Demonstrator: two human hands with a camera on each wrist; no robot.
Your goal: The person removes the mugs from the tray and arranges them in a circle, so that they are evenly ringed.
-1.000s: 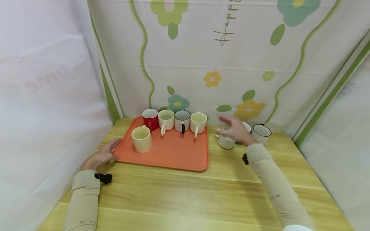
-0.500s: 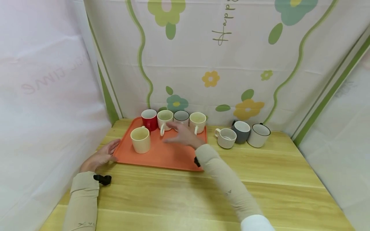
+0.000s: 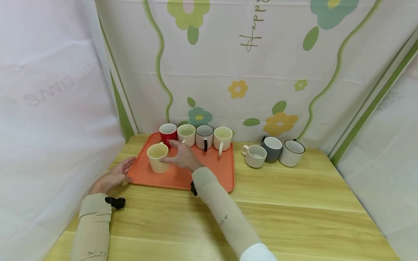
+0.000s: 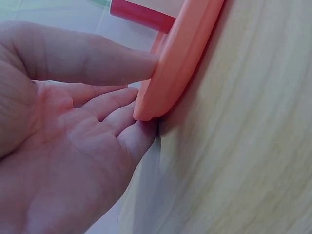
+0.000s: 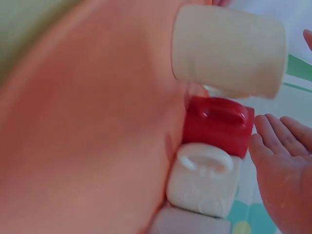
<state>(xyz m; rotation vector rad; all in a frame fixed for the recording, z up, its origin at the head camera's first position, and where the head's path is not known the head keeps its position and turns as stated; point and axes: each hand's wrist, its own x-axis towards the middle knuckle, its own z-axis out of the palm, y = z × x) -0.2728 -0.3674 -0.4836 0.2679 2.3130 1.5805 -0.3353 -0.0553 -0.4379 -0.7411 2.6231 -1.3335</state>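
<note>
Head view: the orange tray [image 3: 199,173] is set flat on the wooden tabletop [image 3: 281,195]. Its near left corner is touched by the left hand [image 3: 112,177], fingers laid along the outer edge, thumb at the front side. The yellow mug [image 3: 156,164] is stood upright on the tray's left part, its handle turned to the back. Just beside it the right hand [image 3: 183,156] is held with thumb and fingers spread wide, the thumb overlapping the mug's side in this view. Behind, in a row along the tray's back edge, are stood the red mug [image 3: 166,138], a cream mug [image 3: 185,138], a black-rimmed mug [image 3: 200,141] with black handle, and a second cream mug [image 3: 222,141]. Right of the tray, on the tabletop, are placed a low white cup [image 3: 255,158], a grey mug [image 3: 272,153] and a wide white mug [image 3: 290,156] with dark rim. The back is covered by a flower-printed curtain [image 3: 202,61].

Left wrist view: the tray's rim is met by the thumb tip; the fingers are kept fairly straight, their tips partly hidden by the corner.

Right wrist view: a gap is seen between fingers and yellow mug; nothing is held. Whether the red mug is touched by a fingertip cannot be told.
</note>
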